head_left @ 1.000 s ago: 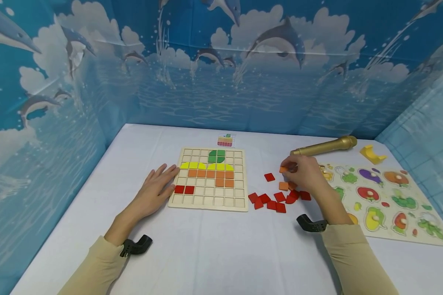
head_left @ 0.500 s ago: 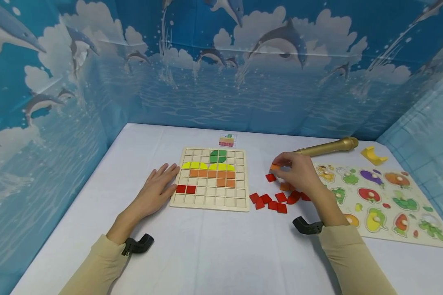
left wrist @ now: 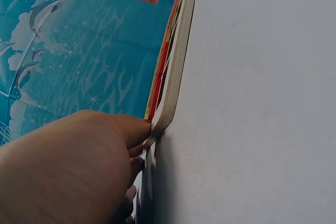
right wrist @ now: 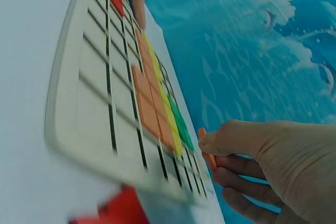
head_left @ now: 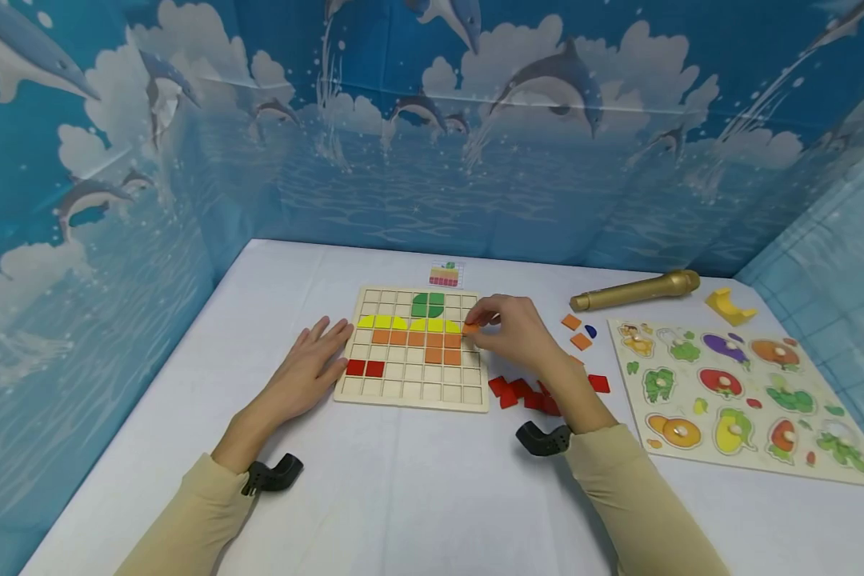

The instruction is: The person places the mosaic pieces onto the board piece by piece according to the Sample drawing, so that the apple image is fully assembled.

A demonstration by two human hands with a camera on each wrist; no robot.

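A wooden grid board [head_left: 403,392] lies on the white table, with green, yellow, orange and red tiles set in its cells. My left hand [head_left: 304,370] rests at the board's left edge with fingers spread, thumb and fingertips touching the rim. Between thumb and fingers my right hand [head_left: 513,330] pinches an orange square tile [right wrist: 208,148], held over the board's right side near the end of the yellow row. In the right wrist view the tile stands tilted, just off the board's far edge. Two red tiles [head_left: 365,368] sit at the left of a lower row.
Loose red tiles [head_left: 507,394] lie right of the board, partly under my right forearm. Orange tiles [head_left: 581,342] and a blue piece [head_left: 591,330] lie farther right. Beyond are a gold microphone [head_left: 634,290], a yellow piece [head_left: 729,307] and a vegetable puzzle board [head_left: 691,408]. A picture card [head_left: 446,274] lies behind the board.
My right hand has moved left from the loose tiles to the board, carrying the orange tile. The left hand stays at the board's edge.
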